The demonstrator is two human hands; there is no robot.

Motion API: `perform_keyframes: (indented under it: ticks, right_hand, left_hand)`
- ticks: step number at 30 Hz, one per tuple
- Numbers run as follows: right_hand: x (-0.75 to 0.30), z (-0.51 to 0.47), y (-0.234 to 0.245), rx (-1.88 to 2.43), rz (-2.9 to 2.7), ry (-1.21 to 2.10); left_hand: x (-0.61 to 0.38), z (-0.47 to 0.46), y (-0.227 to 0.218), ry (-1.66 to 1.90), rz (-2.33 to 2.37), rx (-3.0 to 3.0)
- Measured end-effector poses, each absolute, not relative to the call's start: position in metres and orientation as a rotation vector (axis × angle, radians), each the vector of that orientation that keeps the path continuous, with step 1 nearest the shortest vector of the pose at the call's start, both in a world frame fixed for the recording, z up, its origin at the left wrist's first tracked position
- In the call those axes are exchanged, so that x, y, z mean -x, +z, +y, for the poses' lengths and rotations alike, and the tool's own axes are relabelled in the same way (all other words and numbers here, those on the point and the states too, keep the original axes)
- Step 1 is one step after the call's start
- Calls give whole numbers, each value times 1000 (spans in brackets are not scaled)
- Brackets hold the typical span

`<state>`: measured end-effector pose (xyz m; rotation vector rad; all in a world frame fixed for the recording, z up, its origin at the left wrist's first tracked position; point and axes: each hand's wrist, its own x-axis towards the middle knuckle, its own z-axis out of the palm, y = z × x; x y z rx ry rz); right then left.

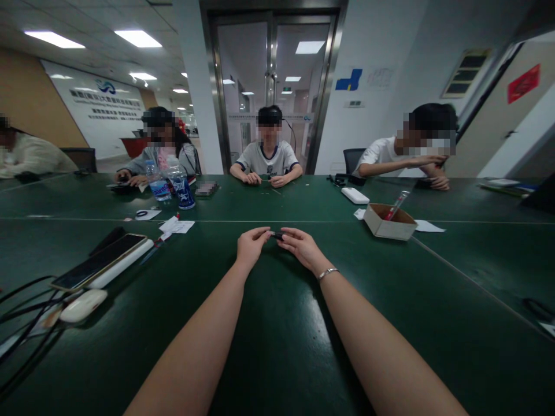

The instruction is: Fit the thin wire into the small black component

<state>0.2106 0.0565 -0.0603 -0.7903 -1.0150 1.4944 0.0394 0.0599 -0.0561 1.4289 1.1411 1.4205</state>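
Left hand [250, 245]: fingertips clamped on small black part [277, 235].
Right hand [302, 245]: clamped on its other end.
Stage: handling under way, over green counter [277, 352].

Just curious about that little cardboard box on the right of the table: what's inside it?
A slim stick with a red end leans out of the cardboard box. Its near wall hides the bottom, so anything else inside cannot be seen.
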Motion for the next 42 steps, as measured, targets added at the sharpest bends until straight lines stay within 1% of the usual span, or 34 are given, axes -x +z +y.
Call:
perform_keyframes:
  ticks: [9, 24, 29, 38, 42]
  right_hand:
    - [-212, 58, -64, 759, -1039, 1498]
    - [-213, 56, -60, 773, -1081, 1544]
    - [-214, 55, -58, 774, -1093, 1547]
    - [-213, 55, -56, 786, -1073, 1555]
    - [-214, 56, -58, 773, -1040, 1549]
  left_hand:
    - [-36, 56, -55, 1356, 1278, -1594]
    - [-36, 46, -44, 1216, 1512, -1679]
    - [-36, 48, -47, 1209, 1566, -1690]
    - [-36, 53, -52, 1248, 1441, -1734]
    - [-37, 57, -57, 1355, 1230, -1762]
